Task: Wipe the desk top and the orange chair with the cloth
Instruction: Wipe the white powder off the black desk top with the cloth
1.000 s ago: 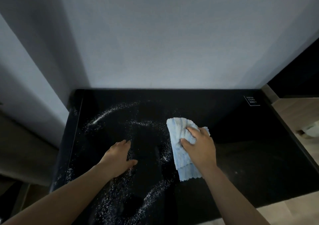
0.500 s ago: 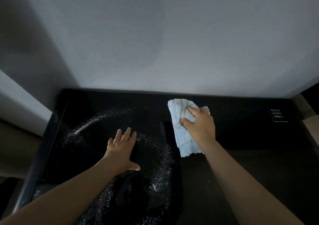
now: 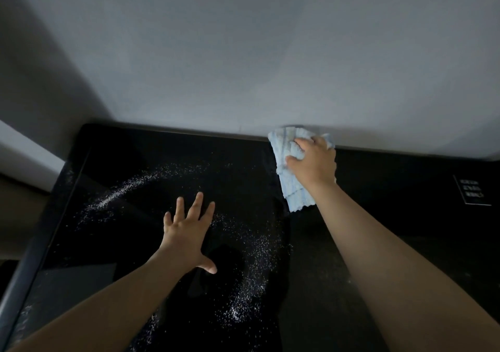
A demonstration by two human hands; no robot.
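A pale wall (image 3: 243,54) fills the upper part of the view, and the black tabletop (image 3: 405,216) runs along its foot. White powder (image 3: 121,192) lies scattered over the left half of the tabletop, in one arc toward the far left and a second curve closer to the person. The right half looks dark and mostly free of it. The light blue cloth (image 3: 292,189) lies at the back edge, its top touching the wall, with its long axis running from the wall toward the person. The right hand (image 3: 313,162) presses on its upper part, fingers (image 3: 300,146) curled into the fabric and gripping it. From there the powder lies to the left and nearer the person, so the coming stroke probably pulls that way. The left hand (image 3: 186,235) rests flat on the tabletop with its fingers spread and straight, holding nothing; it sits between the two powder trails and would block a leftward sweep. A small printed label (image 3: 472,193) sits at the far right. The orange chair is out of view.
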